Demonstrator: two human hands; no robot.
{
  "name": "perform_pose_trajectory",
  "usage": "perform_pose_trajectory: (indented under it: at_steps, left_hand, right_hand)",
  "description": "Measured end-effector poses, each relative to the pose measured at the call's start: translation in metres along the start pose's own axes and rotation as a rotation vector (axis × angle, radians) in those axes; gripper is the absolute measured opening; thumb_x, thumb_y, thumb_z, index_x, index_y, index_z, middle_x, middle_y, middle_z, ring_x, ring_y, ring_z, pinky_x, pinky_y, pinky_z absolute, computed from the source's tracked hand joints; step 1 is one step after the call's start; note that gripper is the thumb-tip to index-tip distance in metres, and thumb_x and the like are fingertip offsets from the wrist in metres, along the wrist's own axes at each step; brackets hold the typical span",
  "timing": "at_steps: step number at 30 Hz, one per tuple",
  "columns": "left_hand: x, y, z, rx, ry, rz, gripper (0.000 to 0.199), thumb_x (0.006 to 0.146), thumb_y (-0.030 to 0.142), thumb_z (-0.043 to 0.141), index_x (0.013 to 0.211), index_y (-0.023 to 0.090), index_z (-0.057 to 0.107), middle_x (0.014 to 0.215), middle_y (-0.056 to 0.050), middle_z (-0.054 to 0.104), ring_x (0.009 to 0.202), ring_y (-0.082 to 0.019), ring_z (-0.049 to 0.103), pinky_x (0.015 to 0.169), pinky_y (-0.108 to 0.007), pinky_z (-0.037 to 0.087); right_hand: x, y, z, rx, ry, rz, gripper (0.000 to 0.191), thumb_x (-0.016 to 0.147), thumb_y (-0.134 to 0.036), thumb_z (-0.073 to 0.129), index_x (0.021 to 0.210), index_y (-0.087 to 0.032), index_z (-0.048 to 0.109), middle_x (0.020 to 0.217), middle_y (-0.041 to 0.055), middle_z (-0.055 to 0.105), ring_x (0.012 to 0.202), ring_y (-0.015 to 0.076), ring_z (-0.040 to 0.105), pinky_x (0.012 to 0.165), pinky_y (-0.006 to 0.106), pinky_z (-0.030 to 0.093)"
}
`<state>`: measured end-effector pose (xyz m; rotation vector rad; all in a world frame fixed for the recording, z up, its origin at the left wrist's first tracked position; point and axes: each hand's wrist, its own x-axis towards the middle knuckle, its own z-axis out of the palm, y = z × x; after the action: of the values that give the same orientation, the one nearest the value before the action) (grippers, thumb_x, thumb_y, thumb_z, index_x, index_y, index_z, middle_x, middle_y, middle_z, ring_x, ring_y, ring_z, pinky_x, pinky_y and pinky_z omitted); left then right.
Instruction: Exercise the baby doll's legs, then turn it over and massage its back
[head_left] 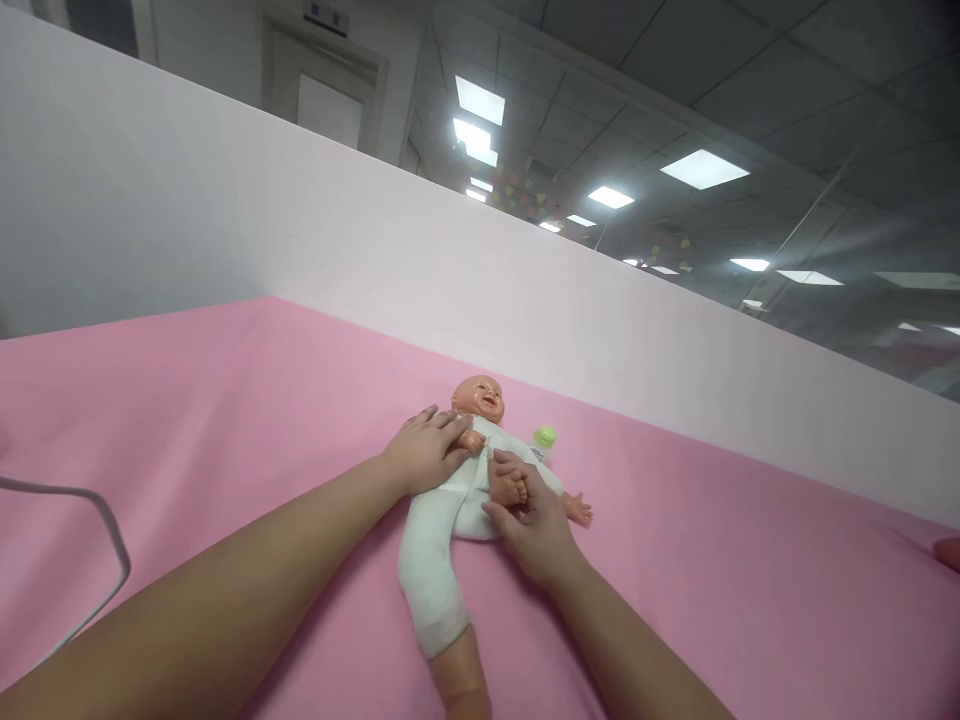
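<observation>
A baby doll [469, 480] in a white one-piece suit [439, 540] lies on its back on the pink surface [225, 420], head toward the white partition wall [375, 250] and legs toward the person. The left hand [427, 450] rests flat on the doll's chest and shoulder, fingers [450, 430] stretched out and laid loosely against the doll's bent arm, not closed around anything. The right hand [536, 530] lies at the doll's hip; its fingers [510, 465] are curled about the doll's raised bare foot [514, 490], holding it lightly between thumb and fingertips. The doll's other leg, clothed to the calf, runs straight toward the bottom edge of the view. 1 small bottle with a green cap [545, 437] stands just beside the doll's far side; what it holds cannot be made out. A white cable [90, 500] loops across the surface at the left, well apart from the doll
</observation>
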<state>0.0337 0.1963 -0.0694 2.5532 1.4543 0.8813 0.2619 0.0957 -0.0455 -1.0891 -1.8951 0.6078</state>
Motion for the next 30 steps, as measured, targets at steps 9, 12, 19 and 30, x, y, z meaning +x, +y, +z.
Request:
perform_pose_trajectory:
  at_steps: [9, 12, 19, 30]
  left_hand:
    - [0.003, -0.018, 0.003, -0.338, 0.230, -0.217, 0.036, 0.096, 0.048, 0.053, 0.124, 0.027, 0.065, 0.118, -0.007, 0.071, 0.109, -0.028, 0.064, 0.092, -0.041, 0.049]
    - [0.005, -0.031, 0.006, -0.490, 0.287, -0.366, 0.035, 0.095, 0.057, 0.054, 0.108, 0.027, 0.065, 0.102, -0.006, 0.072, 0.094, -0.027, 0.066, 0.081, -0.038, 0.047]
    - [0.016, -0.065, 0.014, -0.750, 0.456, -0.703, 0.058, 0.094, 0.075, 0.043, 0.111, 0.023, 0.063, 0.104, -0.011, 0.073, 0.094, -0.030, 0.068, 0.077, -0.037, 0.049]
    - [0.019, -0.071, 0.015, -0.937, 0.526, -0.796, 0.059, 0.093, 0.071, 0.051, 0.116, 0.018, 0.065, 0.102, -0.012, 0.074, 0.097, -0.032, 0.070, 0.082, -0.038, 0.052]
  right_hand:
    - [-0.018, -0.047, -0.013, -0.202, -0.108, -0.270, 0.019, 0.080, -0.011, 0.062, 0.094, -0.023, 0.058, 0.121, 0.0078, 0.068, 0.116, 0.0249, 0.065, 0.090, 0.035, 0.052]
    - [-0.030, -0.073, -0.014, -0.303, -0.271, -0.327, 0.018, 0.076, -0.009, 0.058, 0.086, -0.023, 0.051, 0.109, 0.0039, 0.066, 0.089, 0.0189, 0.064, 0.071, 0.030, 0.045]
    - [-0.045, -0.108, -0.014, -0.371, -0.693, -0.196, 0.023, 0.073, -0.010, 0.068, 0.076, -0.021, 0.048, 0.088, -0.0059, 0.058, 0.064, 0.0092, 0.044, 0.058, 0.024, 0.031]
    - [-0.045, -0.104, -0.025, -0.347, -0.807, -0.026, 0.029, 0.071, -0.008, 0.080, 0.071, -0.019, 0.053, 0.079, -0.0074, 0.055, 0.067, 0.0081, 0.045, 0.057, 0.021, 0.031]
